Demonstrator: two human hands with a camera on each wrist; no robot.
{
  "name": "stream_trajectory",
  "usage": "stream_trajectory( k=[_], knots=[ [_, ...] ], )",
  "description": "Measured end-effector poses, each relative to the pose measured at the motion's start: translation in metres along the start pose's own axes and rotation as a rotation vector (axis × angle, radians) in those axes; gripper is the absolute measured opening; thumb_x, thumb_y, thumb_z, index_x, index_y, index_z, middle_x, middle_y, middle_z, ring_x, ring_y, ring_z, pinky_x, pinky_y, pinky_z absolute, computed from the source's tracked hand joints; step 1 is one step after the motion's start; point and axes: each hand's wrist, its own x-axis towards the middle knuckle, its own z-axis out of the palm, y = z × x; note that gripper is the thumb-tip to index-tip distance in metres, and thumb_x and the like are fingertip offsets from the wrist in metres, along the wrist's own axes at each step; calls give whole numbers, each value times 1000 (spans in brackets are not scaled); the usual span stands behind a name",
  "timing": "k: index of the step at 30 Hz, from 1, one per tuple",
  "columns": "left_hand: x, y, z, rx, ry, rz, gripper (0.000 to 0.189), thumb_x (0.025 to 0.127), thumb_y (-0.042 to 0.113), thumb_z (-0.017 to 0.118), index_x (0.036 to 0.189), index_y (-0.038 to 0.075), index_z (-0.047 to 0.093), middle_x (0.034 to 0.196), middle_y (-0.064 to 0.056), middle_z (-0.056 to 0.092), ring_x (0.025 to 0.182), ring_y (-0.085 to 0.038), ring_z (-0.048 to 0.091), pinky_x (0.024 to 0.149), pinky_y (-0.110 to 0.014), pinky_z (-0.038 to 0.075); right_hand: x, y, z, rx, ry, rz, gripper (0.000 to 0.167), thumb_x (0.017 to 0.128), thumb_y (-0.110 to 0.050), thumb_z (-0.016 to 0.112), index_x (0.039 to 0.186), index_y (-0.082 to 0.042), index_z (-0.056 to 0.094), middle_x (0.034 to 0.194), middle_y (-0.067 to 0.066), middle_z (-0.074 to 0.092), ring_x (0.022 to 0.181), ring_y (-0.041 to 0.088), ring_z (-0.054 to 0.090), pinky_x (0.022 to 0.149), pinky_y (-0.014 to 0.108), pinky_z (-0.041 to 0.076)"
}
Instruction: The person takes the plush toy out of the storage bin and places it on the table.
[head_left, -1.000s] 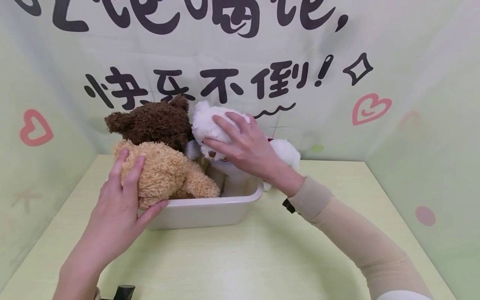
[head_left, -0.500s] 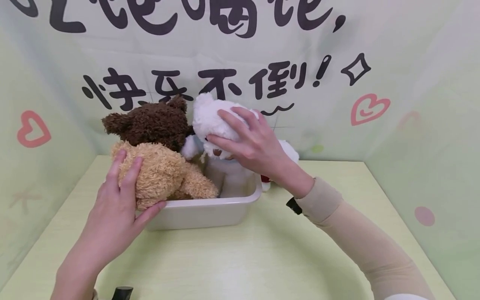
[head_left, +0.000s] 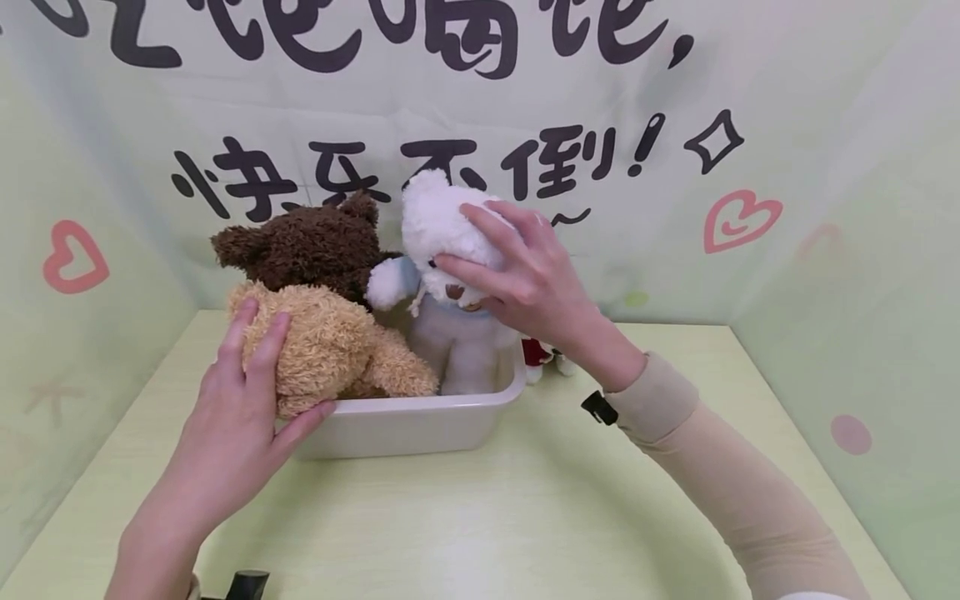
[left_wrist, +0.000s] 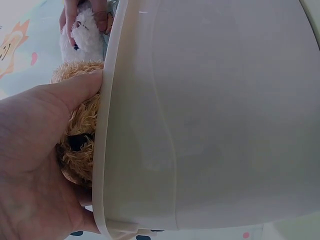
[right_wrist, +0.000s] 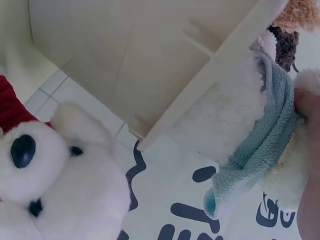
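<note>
A white plush bear (head_left: 442,225) with a light blue garment (right_wrist: 272,115) sits in a white plastic bin (head_left: 405,429), its legs down inside. My right hand (head_left: 528,275) grips its head from the right, fingers spread over the crown and face. At the bin's left side, a curly tan teddy bear (head_left: 322,346) lies slumped, one arm along the front rim. Over its head curl the fingers of my left hand (head_left: 232,417), the thumb at the bin's rim. Behind it is a dark brown teddy bear (head_left: 315,250), its lower body hidden.
Right of the bin, a white plush toy (right_wrist: 90,185) in red clothing (head_left: 536,352) lies on the table (head_left: 450,517), mostly hidden behind my right forearm in the head view. A fabric backdrop (head_left: 600,275) with dark lettering stands close behind, with side panels left and right.
My right hand has drawn the white plush bear's head up and to the right, so its body and legs now show inside the bin. My left hand stays on the tan teddy bear.
</note>
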Motion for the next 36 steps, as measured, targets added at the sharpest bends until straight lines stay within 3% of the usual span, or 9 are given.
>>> stream_trajectory(
  k=[14,21,29,36],
  knots=[
    [-3,2,1,7,7,1,96,94,78,32,162,12,15,166,-26,7,120,-70,37,93,-77,32,-3,11,-21,1,90,54,44,80,3,71,117,-21,71,130,26,61,114,50,58,97,56,51],
    [0,4,1,-3,11,4,95,94,78,32,162,14,14,167,-25,7,123,-71,35,98,-80,29,1,21,-38,72,177,164,51,73,12,63,113,-18,76,131,27,60,116,49,54,103,55,47],
    [3,4,-1,-10,-16,-9,97,94,79,32,163,14,12,168,-22,2,123,-71,35,99,-80,27,-1,34,-62,100,374,312,35,78,3,70,105,-18,77,125,28,62,114,50,54,99,55,45],
    [3,2,-1,-8,-18,-22,99,92,79,34,163,13,14,168,-23,3,124,-71,34,99,-81,26,-5,31,-80,103,420,395,36,76,1,74,103,-21,79,122,30,62,113,51,53,99,55,43]
  ],
)
